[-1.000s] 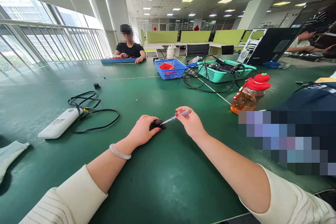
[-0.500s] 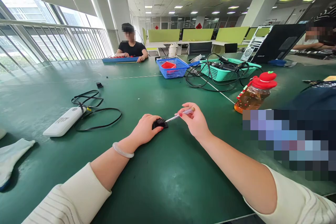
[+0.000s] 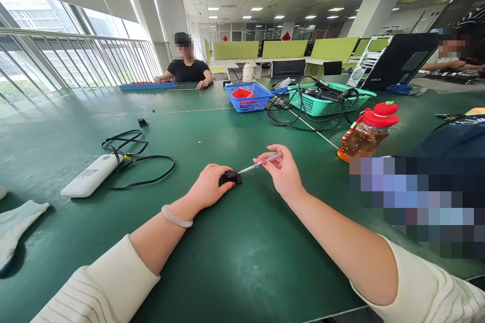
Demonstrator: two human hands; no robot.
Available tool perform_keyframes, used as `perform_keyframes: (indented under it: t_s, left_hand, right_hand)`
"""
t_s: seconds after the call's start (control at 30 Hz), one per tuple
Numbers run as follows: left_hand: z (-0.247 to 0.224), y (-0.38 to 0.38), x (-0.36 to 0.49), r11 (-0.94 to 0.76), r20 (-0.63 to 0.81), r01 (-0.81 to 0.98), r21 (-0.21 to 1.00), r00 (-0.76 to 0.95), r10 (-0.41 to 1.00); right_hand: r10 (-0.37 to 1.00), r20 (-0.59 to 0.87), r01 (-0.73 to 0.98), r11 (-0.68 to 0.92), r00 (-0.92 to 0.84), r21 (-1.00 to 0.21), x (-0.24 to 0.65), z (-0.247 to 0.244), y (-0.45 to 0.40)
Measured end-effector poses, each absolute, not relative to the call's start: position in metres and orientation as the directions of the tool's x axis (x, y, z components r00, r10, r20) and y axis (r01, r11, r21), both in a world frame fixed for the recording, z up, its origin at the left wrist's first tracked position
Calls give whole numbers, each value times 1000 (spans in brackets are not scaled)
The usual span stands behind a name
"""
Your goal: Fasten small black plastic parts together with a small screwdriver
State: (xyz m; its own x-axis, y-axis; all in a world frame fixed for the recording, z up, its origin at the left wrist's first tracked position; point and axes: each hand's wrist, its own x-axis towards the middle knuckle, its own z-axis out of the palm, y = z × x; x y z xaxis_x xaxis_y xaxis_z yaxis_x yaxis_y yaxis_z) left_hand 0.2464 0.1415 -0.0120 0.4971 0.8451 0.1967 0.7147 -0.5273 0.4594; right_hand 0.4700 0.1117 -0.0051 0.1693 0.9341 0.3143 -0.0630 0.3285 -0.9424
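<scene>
My left hand (image 3: 209,185) rests on the green table (image 3: 227,262), its thumb and fingers closed round a small black part (image 3: 230,177). That part lies on the tabletop; its exact kind is too small to make out. Between the thumb and fingers of my right hand (image 3: 283,169) is a screwdriver (image 3: 261,163) with a clear purplish handle. The thin metal shaft slants down to the left, and its tip meets the right side of the black part or lies just at it.
On the left lie a white power bank (image 3: 91,175) with a looped black cable (image 3: 151,156) and a pale cloth (image 3: 20,232). Beyond are a blue basket (image 3: 248,103), a green basket (image 3: 322,106) and a red-lidded bottle (image 3: 366,136). Another person (image 3: 188,68) sits across the table.
My right fingers have shifted on the screwdriver's handle, which now points slightly more upward. My left hand stays on the black part. Across the table, the blue tray has slid left.
</scene>
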Motion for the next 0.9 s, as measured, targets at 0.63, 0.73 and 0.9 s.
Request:
perform_keyframes:
  t_s: [0.63,0.73,0.9]
  left_hand:
    - [-3,135,248,-602,200,658,452,583,787]
    - [-2,135,248,-608,205,653,452,588,783]
    - [-2,134,248,-612,198,648,454,596,778]
  right_hand:
    - [941,274,-84,295,199,-952,471,-9,117]
    - [944,276,-110,298,183,-948,471,-11,117]
    - [960,250,-114,264,123,-958,471,-13,117]
